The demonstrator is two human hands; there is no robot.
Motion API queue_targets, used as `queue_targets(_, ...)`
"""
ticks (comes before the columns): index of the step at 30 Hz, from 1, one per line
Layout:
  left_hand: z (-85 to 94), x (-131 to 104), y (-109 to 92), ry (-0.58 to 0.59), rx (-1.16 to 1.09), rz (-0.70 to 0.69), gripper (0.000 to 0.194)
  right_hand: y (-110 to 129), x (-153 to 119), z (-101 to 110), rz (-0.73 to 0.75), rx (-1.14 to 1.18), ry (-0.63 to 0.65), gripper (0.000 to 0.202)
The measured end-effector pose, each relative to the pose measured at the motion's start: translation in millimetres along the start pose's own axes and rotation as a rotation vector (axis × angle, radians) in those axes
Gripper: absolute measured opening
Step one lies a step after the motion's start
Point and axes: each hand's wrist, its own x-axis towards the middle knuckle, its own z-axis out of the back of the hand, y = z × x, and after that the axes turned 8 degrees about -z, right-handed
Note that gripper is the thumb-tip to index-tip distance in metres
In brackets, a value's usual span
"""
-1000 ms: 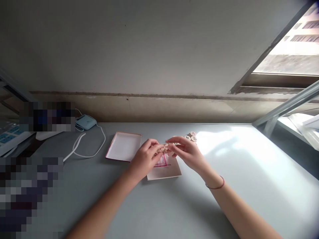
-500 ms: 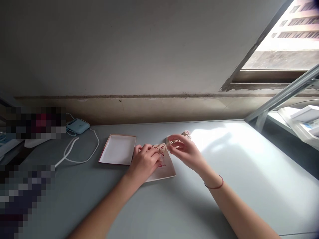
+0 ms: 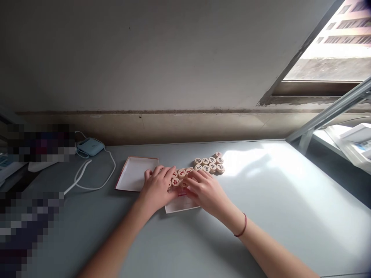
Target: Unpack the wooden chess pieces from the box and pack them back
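Round wooden Chinese chess pieces with red characters (image 3: 175,182) lie in rows in a shallow white box tray (image 3: 182,208) at the middle of the desk. My left hand (image 3: 156,186) rests over the tray's left side, its fingers apart and reaching across the pieces, with the thumb below the rows. My right hand (image 3: 204,189) is at the tray's right side, fingertips closed on a chess piece (image 3: 183,184) at the end of the nearer row. Its fingers partly cover that piece. Behind the tray, more chess pieces with dark characters (image 3: 212,166) stand grouped on the desk.
The box's lid (image 3: 136,175), white inside, lies left of the tray, partly behind my left hand. A light blue device (image 3: 91,146) with a white cable (image 3: 95,188) sits further left. A wall (image 3: 174,127) borders the desk's back, and a metal frame (image 3: 327,112) stands right.
My right hand has moved left and toward me, from the pieces behind the tray into the tray with a piece. My left hand has shifted slightly left, uncovering red pieces.
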Motion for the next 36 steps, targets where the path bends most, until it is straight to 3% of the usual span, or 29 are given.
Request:
queue_targets(4,-1.9,0.1,1.2,0.008,-0.021,-0.010,0.046,1.3,0.7,-3.8,0.003,-0.020,-0.021,0.013)
queue_targets(8,-5.3,-0.1,4.2,-0.016,-0.019,-0.022,0.046,-6.3,5.4,2.9,-0.037,0.105,-0.056,0.018)
queue_targets(11,-6.2,0.1,5.8,-0.022,-0.018,-0.034,0.048,-28.9,16.7,17.2,-0.300,0.119,-0.135,0.023)
queue_targets(13,-5.9,0.3,6.6,-0.019,-0.017,-0.047,0.047,-49.5,28.1,26.8,-0.585,-0.057,-0.133,0.028)
queue_targets(15,-5.4,0.3,7.1,-0.020,-0.017,-0.052,0.047,-68.7,40.6,33.7,-0.810,-0.233,0.023,0.035)
queue_targets(18,-5.2,0.0,6.6,-0.023,-0.015,-0.043,0.047,-87.2,57.1,37.1,-0.946,-0.331,0.302,0.039)
queue_targets(20,-5.5,-0.2,5.7,-0.023,-0.011,-0.037,0.046,-93.0,64.8,36.1,-0.953,-0.349,0.389,0.031)
queue_targets(24,-3.9,-0.8,3.5,-0.020,0.010,-0.034,0.049,-96.7,71.6,33.8,-0.927,-0.366,0.425,0.015)
queue_targets(26,-1.1,-1.0,1.8,-0.058,0.049,-0.040,0.058,-93.5,70.2,35.8,-0.916,-0.378,0.379,0.016)
queue_targets(28,2.4,-0.7,-1.0,-0.157,0.090,-0.056,0.066,-83.3,64.1,40.1,-0.839,-0.319,0.247,0.020)
queue_targets(31,5.2,0.9,-7.8,-0.329,0.051,-0.136,0.061,-53.7,46.1,47.1,-0.608,0.047,0.046,0.024)
queue_targets(34,2.7,2.5,-15.8,-0.410,-0.081,-0.241,0.047,-19.2,25.5,48.3,-0.495,0.514,0.098,0.031)
queue_targets(36,0.2,2.9,-19.8,-0.418,-0.145,-0.262,0.038,-3.9,15.8,45.2,-0.475,0.672,0.112,0.030)
